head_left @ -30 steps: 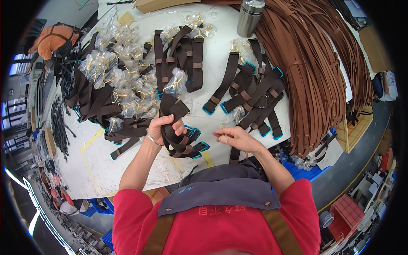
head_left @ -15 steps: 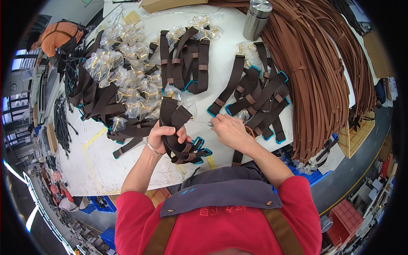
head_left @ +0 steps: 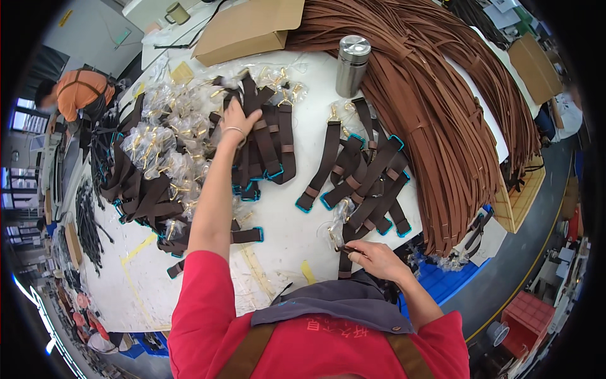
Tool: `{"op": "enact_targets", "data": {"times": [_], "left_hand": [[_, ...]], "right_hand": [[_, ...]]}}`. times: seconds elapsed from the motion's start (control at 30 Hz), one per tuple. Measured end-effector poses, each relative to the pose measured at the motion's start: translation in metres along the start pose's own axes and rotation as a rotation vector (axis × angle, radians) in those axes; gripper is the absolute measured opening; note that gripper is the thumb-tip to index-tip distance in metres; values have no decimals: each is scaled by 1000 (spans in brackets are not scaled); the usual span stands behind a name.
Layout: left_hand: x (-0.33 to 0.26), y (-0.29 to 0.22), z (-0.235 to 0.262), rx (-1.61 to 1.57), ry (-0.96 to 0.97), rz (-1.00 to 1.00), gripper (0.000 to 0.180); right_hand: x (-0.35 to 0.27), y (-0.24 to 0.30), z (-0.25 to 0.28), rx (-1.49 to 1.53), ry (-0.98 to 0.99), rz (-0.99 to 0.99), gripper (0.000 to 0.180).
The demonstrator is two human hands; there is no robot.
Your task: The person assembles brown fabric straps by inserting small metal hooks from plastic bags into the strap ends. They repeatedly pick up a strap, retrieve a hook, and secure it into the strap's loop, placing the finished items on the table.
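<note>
My left hand reaches far over the table, closed around the upper part of a bundle of dark brown straps. That bundle lies over other straps with leather loops and blue-edged buckles; some fingers are hidden among the webbing. Near the table's front edge, my right hand is closed, its fingertips pinching near the end of another dark brown strap. A plastic-wrapped metal hook lies beside those fingertips. Whatever else sits inside the right palm is hidden.
Plastic-wrapped gold hooks and straps pile up on the left. More buckled straps lie right of centre. Long brown leather strips cover the right side. A steel flask and cardboard box stand farther back. Another person bends at far left.
My left hand has carried the strap bundle from in front of me to the far pile. My right hand has drawn back toward the table's front edge, apart from the bundle. The view has shifted.
</note>
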State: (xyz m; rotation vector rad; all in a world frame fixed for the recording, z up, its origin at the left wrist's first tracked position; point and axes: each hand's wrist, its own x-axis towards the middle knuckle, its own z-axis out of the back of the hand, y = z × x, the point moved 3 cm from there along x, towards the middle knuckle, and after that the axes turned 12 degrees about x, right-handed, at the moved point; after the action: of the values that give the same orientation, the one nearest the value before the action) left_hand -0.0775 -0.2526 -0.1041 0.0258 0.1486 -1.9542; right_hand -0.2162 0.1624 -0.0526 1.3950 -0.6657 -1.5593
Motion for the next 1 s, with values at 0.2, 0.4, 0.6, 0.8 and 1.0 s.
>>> {"op": "enact_targets", "data": {"times": [0.2,0.4,0.6,0.8,1.0], "left_hand": [[-10,-6,-30,200,-140,177,75],[-82,-141,-28,-143,152,-61,58],[-55,-150,-95,-679,305,-124,36],[-80,-154,-24,-1253,599,5,18],[-80,-148,-12,-1267,642,-104,23]], "right_hand": [[-9,-13,-8,114,-131,-65,32],[5,9,14,526,-207,-77,29],[33,51,55,789,-207,95,25],[138,20,164,926,-457,172,28],[229,21,191,772,-344,60,33]]}}
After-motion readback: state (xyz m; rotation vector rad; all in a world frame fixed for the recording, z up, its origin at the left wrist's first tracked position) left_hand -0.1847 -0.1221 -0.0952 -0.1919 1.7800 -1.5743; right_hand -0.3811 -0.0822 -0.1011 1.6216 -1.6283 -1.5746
